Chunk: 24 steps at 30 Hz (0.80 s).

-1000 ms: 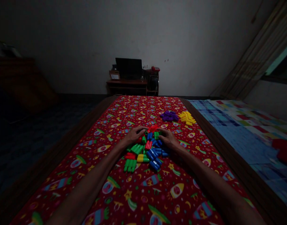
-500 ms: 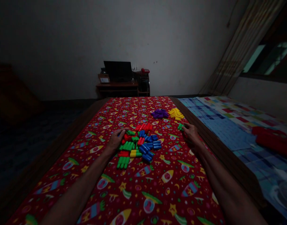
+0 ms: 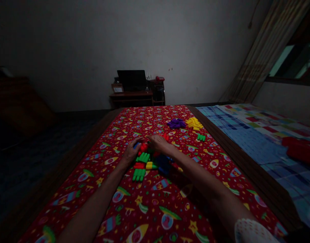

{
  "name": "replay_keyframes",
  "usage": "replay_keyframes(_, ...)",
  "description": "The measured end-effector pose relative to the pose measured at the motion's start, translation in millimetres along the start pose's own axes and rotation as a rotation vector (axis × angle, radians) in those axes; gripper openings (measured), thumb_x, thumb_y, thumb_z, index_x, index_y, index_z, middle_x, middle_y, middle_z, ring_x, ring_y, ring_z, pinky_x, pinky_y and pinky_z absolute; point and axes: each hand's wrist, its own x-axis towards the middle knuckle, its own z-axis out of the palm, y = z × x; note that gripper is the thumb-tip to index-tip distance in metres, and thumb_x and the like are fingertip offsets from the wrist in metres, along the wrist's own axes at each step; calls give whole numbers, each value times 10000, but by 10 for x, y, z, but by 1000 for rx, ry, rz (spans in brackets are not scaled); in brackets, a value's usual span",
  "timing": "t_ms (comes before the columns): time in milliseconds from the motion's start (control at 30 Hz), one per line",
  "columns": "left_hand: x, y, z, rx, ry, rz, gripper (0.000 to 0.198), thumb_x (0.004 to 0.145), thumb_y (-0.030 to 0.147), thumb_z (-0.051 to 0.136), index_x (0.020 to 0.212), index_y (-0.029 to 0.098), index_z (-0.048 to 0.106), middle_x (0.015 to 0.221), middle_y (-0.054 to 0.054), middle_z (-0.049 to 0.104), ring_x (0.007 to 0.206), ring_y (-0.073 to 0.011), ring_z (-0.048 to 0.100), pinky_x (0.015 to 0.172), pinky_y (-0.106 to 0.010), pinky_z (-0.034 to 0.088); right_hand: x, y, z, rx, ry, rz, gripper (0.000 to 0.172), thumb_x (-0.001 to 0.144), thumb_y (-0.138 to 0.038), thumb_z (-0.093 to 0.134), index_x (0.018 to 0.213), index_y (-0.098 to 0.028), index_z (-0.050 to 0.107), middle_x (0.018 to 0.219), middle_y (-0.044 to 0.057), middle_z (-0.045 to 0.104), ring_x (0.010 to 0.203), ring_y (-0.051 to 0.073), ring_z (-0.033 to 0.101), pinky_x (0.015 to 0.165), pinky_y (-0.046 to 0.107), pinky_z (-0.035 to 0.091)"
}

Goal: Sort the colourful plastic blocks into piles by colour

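A mixed heap of plastic building blocks lies on a red patterned cloth, with green blocks [image 3: 139,174], a yellow-and-green piece [image 3: 150,165] and dark blue blocks [image 3: 163,164]. At the heap's left edge my left hand [image 3: 131,151] is curled, a bit of a blue building block [image 3: 136,145] showing between thumb and fingers. My right hand [image 3: 158,143] reaches across the top of the heap, fingers bent down near a red block [image 3: 144,147]; what its fingertips grip is hidden. A single green block [image 3: 201,137] lies apart at the right.
Purple blocks [image 3: 176,123] and yellow blocks [image 3: 194,123] form two piles toward the far right of the cloth [image 3: 165,216]. Beyond stands a desk [image 3: 131,95] with a dark monitor [image 3: 131,80]. Right of the table is a surface with checked covers [image 3: 231,118] and a red item [image 3: 300,150].
My right hand has let go of the green block at the right and moved left over the mixed heap. My left hand stays at the heap, with blue now showing in its fingers.
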Motion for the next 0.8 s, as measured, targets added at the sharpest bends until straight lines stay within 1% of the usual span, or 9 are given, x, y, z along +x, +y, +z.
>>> replay_keyframes(67, 0, -10, 2, 24, 3, 10, 467, 771, 433, 485, 1142, 187, 626, 1160, -99, 692, 1099, -249, 624, 997, -408, 461, 88, -13, 62, -39, -37, 37, 272, 876, -174, 516, 1090, -98, 666, 957, 158, 707, 866, 241, 640, 718, 292, 426)
replay_keyframes(100, 0, -16, 4, 42, 7, 11, 457, 777, 430, 478, 1135, 191, 629, 1150, -97, 696, 1091, -247, 629, 992, -406, 465, 96, 15, 66, -24, -22, 45, 264, 868, -155, 501, 1053, -108, 684, 925, 142, 712, 838, 230, 642, 707, 285, 426)
replay_keyframes(200, -6, -35, 12, 85, 29, 4, 437, 792, 418, 458, 1126, 194, 628, 1115, -91, 708, 1064, -247, 643, 970, -403, 482, -23, 244, -53, 105, 154, 80, 299, 821, -113, 485, 1016, -140, 710, 862, 87, 726, 781, 189, 650, 698, 255, 437)
replay_keyframes(333, -21, -40, 24, 135, 85, -5, 430, 805, 396, 434, 1129, 182, 620, 1092, -93, 714, 1037, -249, 654, 940, -387, 504, -449, 841, -417, 225, 435, 281, 346, 802, -138, 468, 1035, -146, 724, 888, 68, 748, 771, 178, 680, 706, 247, 477)
replay_keyframes(433, -24, -23, 34, 166, 91, 26, 420, 823, 399, 420, 1114, 178, 628, 1079, -87, 716, 1044, -249, 648, 950, -379, 496, -854, 1298, -644, 162, 564, 507, 338, 795, -171, 465, 981, -144, 746, 902, 84, 755, 806, 205, 696, 734, 277, 504)
replay_keyframes(500, -17, -21, 39, 138, 64, 51, 412, 826, 411, 425, 1093, 179, 636, 1084, -84, 714, 1071, -252, 635, 970, -381, 482, -1082, 1514, -703, 108, 609, 625, 331, 780, -185, 477, 954, -147, 757, 929, 89, 756, 852, 222, 700, 778, 300, 512)
replay_keyframes(600, 2, -54, 44, -13, 57, 12, 406, 807, 434, 484, 1085, 177, 631, 1075, -95, 714, 1066, -264, 637, 974, -403, 477, -1291, 1691, -671, 82, 569, 723, 327, 756, -196, 499, 939, -146, 765, 938, 90, 756, 871, 234, 704, 806, 318, 518)
replay_keyframes(700, 20, -116, 42, -322, 94, -100, 459, 795, 458, 537, 1147, 167, 577, 1072, -118, 709, 1018, -272, 660, 951, -448, 487, -1350, 1744, -611, 78, 530, 737, 340, 743, -198, 500, 941, -129, 767, 914, 100, 757, 855, 244, 706, 798, 324, 521)
replay_keyframes(800, 38, -163, 27, -631, 114, -181, 503, 785, 423, 587, 1211, 166, 510, 1077, -136, 704, 1018, -270, 664, 942, -475, 488, -1289, 1687, -613, 55, 634, 689, 341, 752, -216, 487, 924, -131, 768, 930, 108, 755, 881, 256, 701, 814, 340, 516)
